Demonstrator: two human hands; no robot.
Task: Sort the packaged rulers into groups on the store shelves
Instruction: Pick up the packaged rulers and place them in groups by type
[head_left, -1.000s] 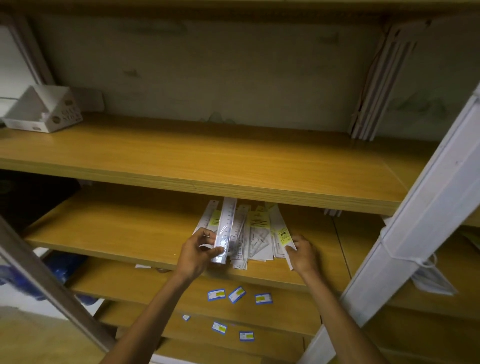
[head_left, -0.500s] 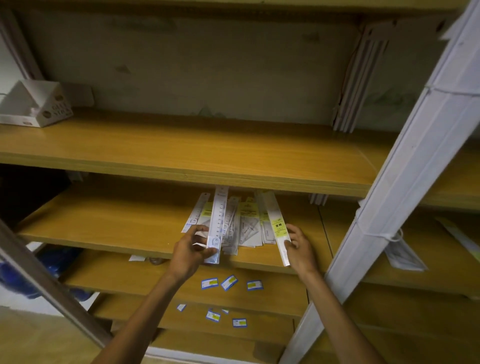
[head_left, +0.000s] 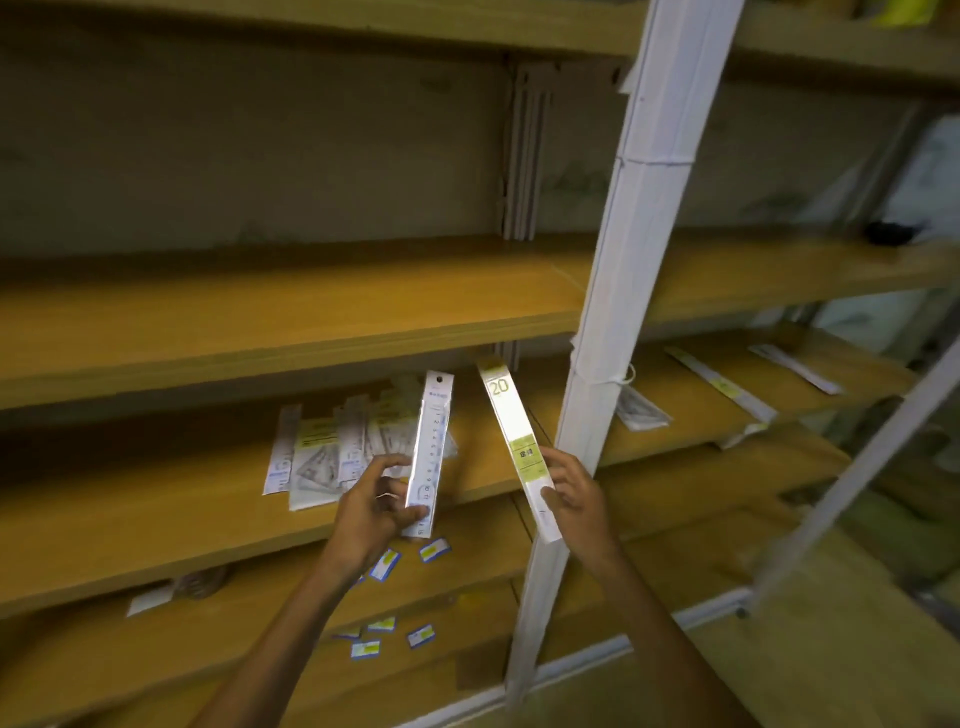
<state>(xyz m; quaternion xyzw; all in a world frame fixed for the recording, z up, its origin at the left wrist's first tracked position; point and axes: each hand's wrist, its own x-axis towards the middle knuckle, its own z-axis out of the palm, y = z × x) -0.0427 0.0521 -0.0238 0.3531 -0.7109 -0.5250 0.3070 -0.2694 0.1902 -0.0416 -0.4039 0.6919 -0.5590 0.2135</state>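
Hands nearest: left hand (head_left: 371, 512) pinches a clear packaged ruler (head_left: 430, 452) at its lower end; right hand (head_left: 574, 496) grips a longer packaged ruler with yellow-green label (head_left: 517, 447) marked 20. Both are held upright before the wooden shelf (head_left: 156, 514). Behind, a loose pile of packaged rulers (head_left: 332, 447); a white upright post (head_left: 613, 291) at right; more rulers on the right-hand shelf (head_left: 719, 387).

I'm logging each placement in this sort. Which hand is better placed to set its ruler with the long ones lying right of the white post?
Probably the right hand. It grips the packaged ruler marked 20 beside the white post, nearest the long rulers. The left hand holds its ruler over the pile.
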